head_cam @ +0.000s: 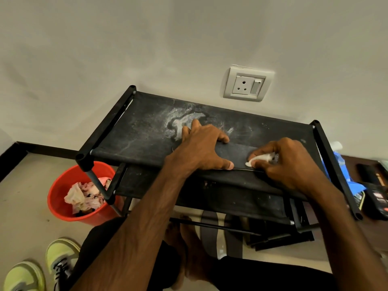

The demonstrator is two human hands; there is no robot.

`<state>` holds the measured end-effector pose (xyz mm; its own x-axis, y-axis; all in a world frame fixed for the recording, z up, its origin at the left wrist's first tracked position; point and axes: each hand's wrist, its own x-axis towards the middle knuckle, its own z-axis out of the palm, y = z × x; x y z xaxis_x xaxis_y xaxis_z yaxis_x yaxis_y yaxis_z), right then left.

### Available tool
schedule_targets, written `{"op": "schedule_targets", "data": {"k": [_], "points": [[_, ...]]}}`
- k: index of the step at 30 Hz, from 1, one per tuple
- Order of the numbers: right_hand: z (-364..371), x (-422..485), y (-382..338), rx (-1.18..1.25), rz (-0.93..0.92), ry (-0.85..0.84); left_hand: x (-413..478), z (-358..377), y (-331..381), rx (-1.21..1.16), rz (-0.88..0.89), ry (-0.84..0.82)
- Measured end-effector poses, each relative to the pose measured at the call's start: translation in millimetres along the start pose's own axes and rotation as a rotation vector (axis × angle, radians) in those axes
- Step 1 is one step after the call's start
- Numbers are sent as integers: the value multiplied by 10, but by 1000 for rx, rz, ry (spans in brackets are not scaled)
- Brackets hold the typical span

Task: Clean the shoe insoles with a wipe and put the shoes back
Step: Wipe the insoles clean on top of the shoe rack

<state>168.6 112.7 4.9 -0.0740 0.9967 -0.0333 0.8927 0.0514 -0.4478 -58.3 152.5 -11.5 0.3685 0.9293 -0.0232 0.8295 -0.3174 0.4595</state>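
Note:
A dark insole (237, 153) lies along the front edge of the black shoe rack's top shelf (147, 127). My left hand (201, 145) rests on its left part with fingers spread flat. My right hand (289, 164) pinches a crumpled white wipe (262, 158) and holds it against the insole's right part. A pair of lime-green sneakers (60, 257) stands on the floor at the bottom left, apart from both hands.
A red bucket (60, 208) with crumpled used wipes sits on the floor left of the rack. Dark sandals (210, 232) lie under the rack by my bare foot. A blue packet (344, 175) and dark items lie right of the rack. A wall socket (247, 84) is behind.

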Motion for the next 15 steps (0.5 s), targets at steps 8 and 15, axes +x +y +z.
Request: {"op": "schedule_targets", "data": {"k": [8,15], "points": [[152,346,-166,-48,43,165,-30,-21,30,-4,-21,-9],[36,-78,-171,28,-85,-82,-30,-37,56,-39,-43,-14]]}}
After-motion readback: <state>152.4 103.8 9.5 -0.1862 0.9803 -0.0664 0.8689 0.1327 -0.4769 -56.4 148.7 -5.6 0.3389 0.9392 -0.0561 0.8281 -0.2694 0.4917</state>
